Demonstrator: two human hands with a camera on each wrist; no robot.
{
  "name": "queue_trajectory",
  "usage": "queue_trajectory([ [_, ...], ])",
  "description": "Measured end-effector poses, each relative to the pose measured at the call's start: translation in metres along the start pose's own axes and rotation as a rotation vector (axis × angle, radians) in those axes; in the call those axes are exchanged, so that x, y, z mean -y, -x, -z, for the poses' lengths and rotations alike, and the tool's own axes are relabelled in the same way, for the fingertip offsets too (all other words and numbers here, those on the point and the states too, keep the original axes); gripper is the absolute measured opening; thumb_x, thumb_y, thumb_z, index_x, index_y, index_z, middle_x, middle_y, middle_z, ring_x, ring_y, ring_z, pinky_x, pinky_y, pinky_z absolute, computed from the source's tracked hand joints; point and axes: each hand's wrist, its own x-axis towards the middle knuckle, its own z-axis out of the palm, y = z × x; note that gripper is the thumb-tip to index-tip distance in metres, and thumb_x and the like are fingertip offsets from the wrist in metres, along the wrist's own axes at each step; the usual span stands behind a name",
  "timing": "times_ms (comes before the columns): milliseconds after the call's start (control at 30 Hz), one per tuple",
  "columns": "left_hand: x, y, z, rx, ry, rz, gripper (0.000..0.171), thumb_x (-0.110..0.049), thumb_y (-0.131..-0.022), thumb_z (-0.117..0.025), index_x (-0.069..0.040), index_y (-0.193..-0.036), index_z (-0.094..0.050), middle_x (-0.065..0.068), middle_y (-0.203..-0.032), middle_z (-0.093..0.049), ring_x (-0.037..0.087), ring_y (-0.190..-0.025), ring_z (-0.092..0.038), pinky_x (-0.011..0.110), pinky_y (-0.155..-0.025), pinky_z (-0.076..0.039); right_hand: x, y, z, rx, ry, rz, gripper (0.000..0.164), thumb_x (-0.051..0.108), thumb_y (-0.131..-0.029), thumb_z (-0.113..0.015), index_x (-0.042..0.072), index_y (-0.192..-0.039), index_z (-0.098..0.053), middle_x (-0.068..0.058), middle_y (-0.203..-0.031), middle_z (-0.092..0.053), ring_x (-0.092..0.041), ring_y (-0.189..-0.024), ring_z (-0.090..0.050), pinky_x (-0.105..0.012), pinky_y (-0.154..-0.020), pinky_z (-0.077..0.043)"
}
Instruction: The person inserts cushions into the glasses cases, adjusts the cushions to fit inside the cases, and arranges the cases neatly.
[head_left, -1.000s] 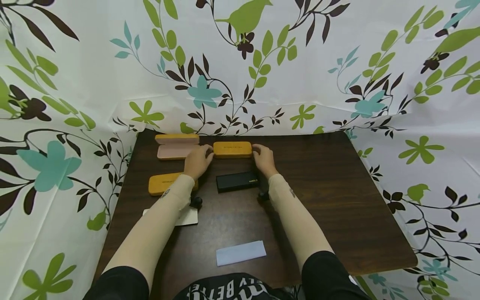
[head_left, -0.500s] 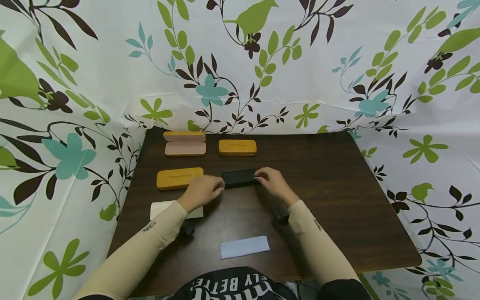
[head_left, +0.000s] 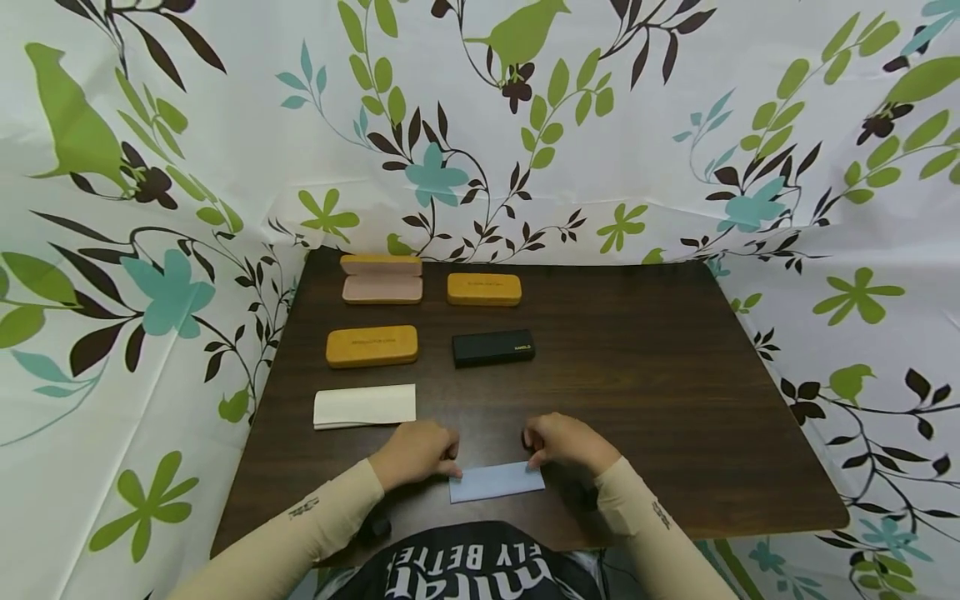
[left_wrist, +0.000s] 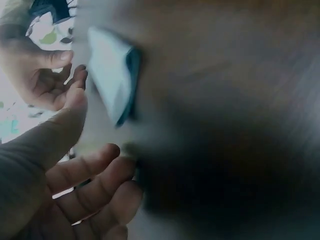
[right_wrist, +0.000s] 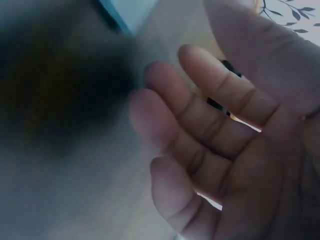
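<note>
A light blue folded cloth [head_left: 497,483] lies flat near the table's front edge. My left hand [head_left: 422,454] hovers at its left end, thumb tip overlapping the corner in the head view. At the right end is my right hand [head_left: 568,443], its thumb and finger close over the upper corner. In the left wrist view, the folded cloth [left_wrist: 112,75] shows beyond the loosely bent fingers of my left hand [left_wrist: 95,190], with nothing between them. The right wrist view shows my right hand [right_wrist: 220,130] with loosely curled fingers and a corner of the cloth [right_wrist: 132,12] past them.
A cream folded cloth [head_left: 364,406] lies left, below a yellow case [head_left: 372,347]. A black case [head_left: 493,347] sits right of that. Farther back are an open yellow case with pink lining [head_left: 382,289] and another yellow case [head_left: 483,289]. A patterned curtain [head_left: 637,150] backs the table.
Both hands have moved from the back yellow case to the black case, then toward me to the light blue cloth. The black case now lies free of both hands. The head view has shifted slightly.
</note>
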Motion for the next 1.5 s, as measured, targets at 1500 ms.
queue_trajectory([
  [1500,0.035,-0.002,-0.004,0.242,1.073,0.206,0.017,-0.009,-0.092,-0.065,0.001,-0.106,-0.059,0.015,-0.081,-0.067,0.024,-0.07,-0.068,0.038,-0.063,-0.059,-0.025,-0.003,-0.024,-0.03,-0.668,0.088,0.02,0.004,-0.093,-0.063,0.0,-0.111,-0.056,-0.013,-0.086,-0.062,-0.026,-0.069,-0.068,-0.038,-0.062,-0.058],
])
